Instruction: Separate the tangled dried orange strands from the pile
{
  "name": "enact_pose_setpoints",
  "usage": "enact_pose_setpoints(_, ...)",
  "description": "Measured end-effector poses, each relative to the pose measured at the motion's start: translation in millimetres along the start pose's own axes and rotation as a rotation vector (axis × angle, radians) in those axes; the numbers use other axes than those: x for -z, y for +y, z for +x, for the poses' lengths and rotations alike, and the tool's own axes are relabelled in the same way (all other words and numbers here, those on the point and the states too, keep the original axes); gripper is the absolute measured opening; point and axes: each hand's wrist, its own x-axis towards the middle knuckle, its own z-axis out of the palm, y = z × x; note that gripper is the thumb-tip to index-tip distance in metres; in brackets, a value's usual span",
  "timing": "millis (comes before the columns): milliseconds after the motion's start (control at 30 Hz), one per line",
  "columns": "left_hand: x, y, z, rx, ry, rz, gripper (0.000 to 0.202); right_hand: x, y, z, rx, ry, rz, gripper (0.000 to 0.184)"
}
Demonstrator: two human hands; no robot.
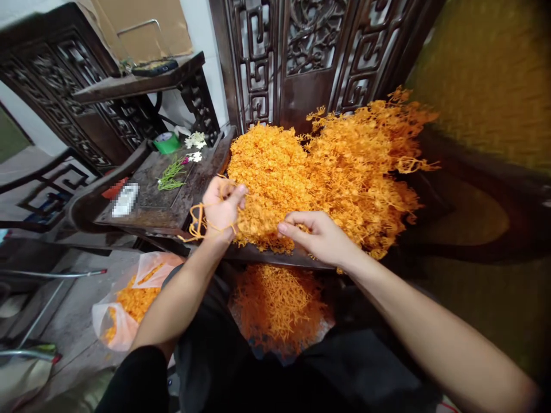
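A big heap of orange plastic flower sprigs (pixel 327 172) covers a dark wooden table (pixel 167 201). My left hand (pixel 220 207) is closed on a few thin orange stems that dangle over my wrist, at the heap's left edge. My right hand (pixel 316 234) rests on the heap's front edge with fingers curled in a pinch on the sprigs; what it grips is too small to name. Below the table, between my arms, lies a second pile of loose orange stems (pixel 278 307) on my lap.
A clear plastic bag with orange pieces (pixel 129 304) lies on the floor at the left. On the table's far left are green stems (pixel 171 176), white flowers (pixel 196 139) and a roll of green tape (pixel 167 142). Carved dark wooden screens (pixel 310 51) stand behind.
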Motion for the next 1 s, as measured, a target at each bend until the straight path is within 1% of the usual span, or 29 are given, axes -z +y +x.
enact_pose_setpoints(67,1.2,2.5,8.2,-0.025,0.097,-0.063,0.057,2.4,-0.8,-5.6,-0.032,-0.082,0.033,0.04)
enact_pose_setpoints(100,1.3,3.8,10.1,-0.028,0.103,-0.076,0.056,3.8,-0.8,-7.4,-0.05,-0.107,0.062,0.039)
enact_pose_setpoints(133,0.6,4.7,10.1,-0.027,0.08,-0.076,0.055,5.2,-0.6,-8.4,-0.065,-0.11,0.101,0.037)
enact_pose_setpoints(200,-3.4,4.6,4.5,-0.034,-0.002,-0.051,0.053,6.9,0.0,-7.6,-0.082,-0.061,0.193,0.032)
enact_pose_setpoints(267,-10.2,2.6,-5.8,-0.072,-0.072,-0.003,0.051,5.9,0.2,-4.6,-0.106,0.012,0.263,0.037)
enact_pose_setpoints(333,-18.0,0.1,-16.0,-0.131,-0.101,0.043,0.049,1.9,-0.7,-0.5,-0.131,0.041,0.271,0.045)
enact_pose_setpoints(433,-25.9,-2.4,-21.6,-0.189,-0.106,0.067,0.049,-7.1,-5.1,3.8,-0.116,0.076,0.252,0.039)
enact_pose_setpoints(467,-26.0,-2.4,-19.2,-0.202,-0.088,0.059,0.051,-10.0,-7.2,4.1,-0.095,0.086,0.255,0.037)
enact_pose_setpoints(533,-21.4,-0.7,-8.1,-0.21,-0.002,0.026,0.054,-14.5,-11.5,2.3,-0.053,0.062,0.259,0.038)
enact_pose_setpoints(633,-6.9,6.2,14.2,-0.197,0.177,-0.019,0.057,-18.9,-14.2,-2.9,-0.067,-0.079,0.253,0.037)
enact_pose_setpoints(667,-2.7,8.8,19.2,-0.207,0.216,-0.018,0.057,-20.7,-13.6,-4.1,-0.081,-0.13,0.259,0.034)
enact_pose_setpoints(700,-0.1,11.1,21.6,-0.232,0.229,-0.003,0.056,-22.9,-12.6,-4.6,-0.097,-0.176,0.277,0.03)
enact_pose_setpoints(767,-0.2,14.2,18.0,-0.325,0.208,0.053,0.053,-29.1,-10.3,-4.1,-0.122,-0.229,0.359,0.023)
enact_pose_setpoints(867,-8.5,16.5,-0.9,-0.507,0.122,0.167,0.047,-42.4,-10.1,-0.7,-0.185,-0.239,0.565,0.025)
enact_pose_setpoints(933,-12.6,18.0,-13.7,-0.623,0.099,0.255,0.045,-52.0,-12.2,2.4,-0.219,-0.24,0.697,0.028)
enact_pose_setpoints(1000,-12.2,19.4,-21.4,-0.662,0.074,0.372,0.045,-59.8,-14.4,5.5,-0.231,-0.196,0.796,0.038)
